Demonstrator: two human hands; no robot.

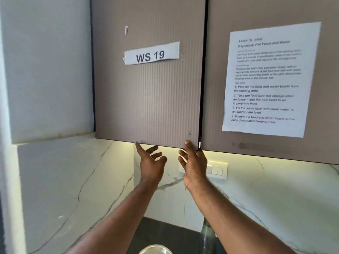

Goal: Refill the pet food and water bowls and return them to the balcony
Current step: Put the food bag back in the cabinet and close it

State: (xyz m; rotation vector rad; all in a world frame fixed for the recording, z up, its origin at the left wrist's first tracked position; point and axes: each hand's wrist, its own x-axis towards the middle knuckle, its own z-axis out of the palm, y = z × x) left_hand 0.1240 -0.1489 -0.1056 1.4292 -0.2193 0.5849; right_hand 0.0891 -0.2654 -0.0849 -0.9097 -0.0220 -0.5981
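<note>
**Hands at cabinet door's bottom edge**

Cabinet door [148, 99] w/ "WS 19" label, shut, directly above both hands. Right hand [194, 165] nearer the far-right corner by the door gap, left hand [151, 162] further left; both open, fingers spread, gripping nothing. Steel bowl [156, 250] sits near, bottom centre, below the arms.

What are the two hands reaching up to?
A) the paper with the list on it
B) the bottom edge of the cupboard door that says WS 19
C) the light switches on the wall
B: the left hand and right hand both touch the lower edge of the cupboard door bearing the WS 19 label, with fingers straight.
</note>
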